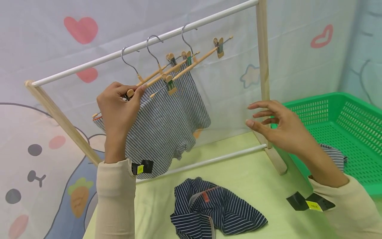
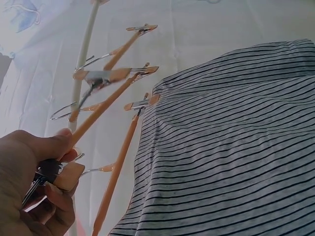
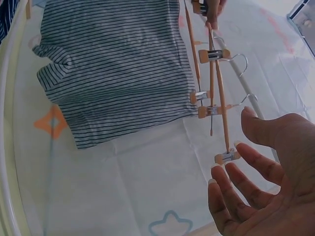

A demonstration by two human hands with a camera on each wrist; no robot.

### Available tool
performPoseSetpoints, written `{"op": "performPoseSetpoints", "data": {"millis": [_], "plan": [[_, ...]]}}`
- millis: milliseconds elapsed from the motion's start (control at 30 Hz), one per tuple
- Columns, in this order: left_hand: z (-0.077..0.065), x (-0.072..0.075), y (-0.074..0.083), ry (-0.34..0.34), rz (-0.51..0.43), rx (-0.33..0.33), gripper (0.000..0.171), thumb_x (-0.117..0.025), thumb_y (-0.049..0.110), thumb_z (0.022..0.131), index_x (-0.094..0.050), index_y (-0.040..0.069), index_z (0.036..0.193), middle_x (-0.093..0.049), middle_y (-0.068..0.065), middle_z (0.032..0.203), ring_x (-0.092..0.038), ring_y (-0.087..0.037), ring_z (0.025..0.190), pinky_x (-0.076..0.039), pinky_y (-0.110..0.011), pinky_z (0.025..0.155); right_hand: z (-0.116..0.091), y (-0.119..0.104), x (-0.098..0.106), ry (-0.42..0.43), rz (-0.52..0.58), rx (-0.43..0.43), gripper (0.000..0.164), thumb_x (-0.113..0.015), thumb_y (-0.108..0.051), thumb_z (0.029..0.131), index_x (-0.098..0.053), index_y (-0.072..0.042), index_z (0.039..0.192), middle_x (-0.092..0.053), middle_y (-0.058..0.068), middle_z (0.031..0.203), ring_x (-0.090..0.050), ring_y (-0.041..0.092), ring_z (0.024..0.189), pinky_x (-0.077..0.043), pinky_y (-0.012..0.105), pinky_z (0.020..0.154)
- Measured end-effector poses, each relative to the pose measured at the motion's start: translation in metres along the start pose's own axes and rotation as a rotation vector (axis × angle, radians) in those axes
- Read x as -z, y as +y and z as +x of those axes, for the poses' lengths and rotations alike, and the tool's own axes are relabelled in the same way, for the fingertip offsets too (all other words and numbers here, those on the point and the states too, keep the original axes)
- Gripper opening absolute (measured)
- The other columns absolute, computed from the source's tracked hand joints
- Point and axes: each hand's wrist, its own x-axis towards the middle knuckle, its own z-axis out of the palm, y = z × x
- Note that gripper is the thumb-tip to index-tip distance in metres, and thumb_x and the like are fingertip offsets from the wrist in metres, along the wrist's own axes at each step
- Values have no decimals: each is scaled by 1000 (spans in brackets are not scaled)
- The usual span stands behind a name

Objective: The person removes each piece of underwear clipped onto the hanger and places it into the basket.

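Observation:
My left hand [image 1: 119, 106] pinches a wooden clip hanger [image 2: 98, 113] near its left end, thumb on the bar beside the end clip [image 2: 69, 176]. This hanger's hook is over the white rod [image 1: 98, 60]. Behind it, a light striped garment [image 1: 161, 126] hangs from the clips of another hanger [image 1: 143, 80]. A third hanger [image 1: 195, 63], with bare clips, is in front, to the right. My right hand [image 1: 280, 126] is in the air right of the hangers, fingers spread and gently bent, holding nothing. In the right wrist view, its fingertips overlap the area below a hanger clip [image 3: 227, 157].
A navy striped garment [image 1: 221, 209] lies crumpled on the pale green table [image 1: 253, 176]. The rack's wooden post [image 1: 263, 66] stands behind my right hand. At the right is a green basket [image 1: 358, 146] with a striped cloth [image 1: 332, 156] in it, partly hidden by my forearm.

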Motion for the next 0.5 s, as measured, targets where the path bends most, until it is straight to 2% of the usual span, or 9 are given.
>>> {"op": "performPoseSetpoints", "data": {"millis": [200, 300, 400, 500], "plan": [[0, 1, 3, 52, -17, -28, 23, -77, 21, 88, -79, 0, 81, -57, -5, 70, -44, -1, 67, -31, -19, 63, -1, 0, 1, 4, 3, -1, 42, -66, -34, 96, -57, -21, 135, -54, 7, 138, -54, -8, 106, -44, 10, 84], [2, 2, 6, 81, -11, -36, 26, -76, 20, 88, -77, -3, 74, -63, -12, 71, -45, 0, 68, -30, -19, 65, -1, 0, 1, 7, 6, 7, 42, -66, -34, 96, -57, -21, 135, -54, 7, 139, -54, -8, 106, -45, 10, 84], [6, 4, 11, 61, 11, -20, 33, -75, 20, 89, -72, -3, 66, -68, -16, 75, -45, -1, 69, -29, -20, 66, -1, 0, 2, 7, 10, 11, 41, -66, -33, 96, -57, -21, 135, -53, 6, 139, -56, -3, 109, -45, 11, 84], [9, 3, 16, 12, 26, 11, 40, -74, 22, 90, -63, 0, 58, -66, -14, 73, -45, -5, 69, -27, -22, 66, -1, 0, 3, 0, 12, 7, 42, -66, -33, 97, -57, -20, 135, -53, 7, 140, -59, 14, 116, -45, 13, 85]]}}
